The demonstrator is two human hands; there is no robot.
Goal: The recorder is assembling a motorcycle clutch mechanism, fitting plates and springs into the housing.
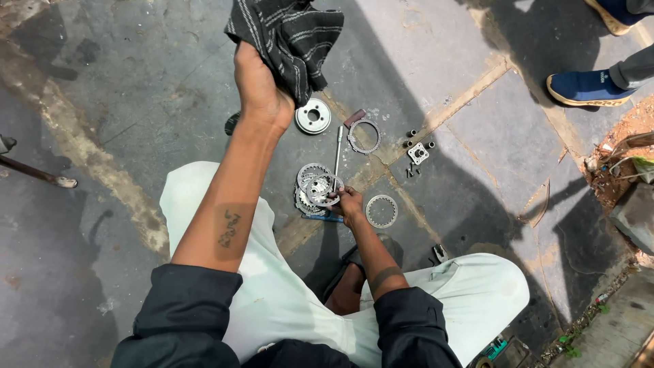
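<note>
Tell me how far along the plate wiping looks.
Done: cannot tell which plates are clean. In hand: left hand grips the striped rag; right hand holds a toothed ring over the plate stack. Left: loose rings and round hub lie apart.

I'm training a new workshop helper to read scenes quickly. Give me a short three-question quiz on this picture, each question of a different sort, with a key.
1. True or false: the left hand holds a dark striped cloth raised above the ground.
2. Multiple choice: the right hand grips which thing? A) a long metal socket wrench B) a thin toothed metal ring plate C) a round silver hub
3. Fill in: the lone toothed metal ring lies flat on the ____, to the right of the right hand.

Key: 1 true; 2 B; 3 stone pavement.
</note>
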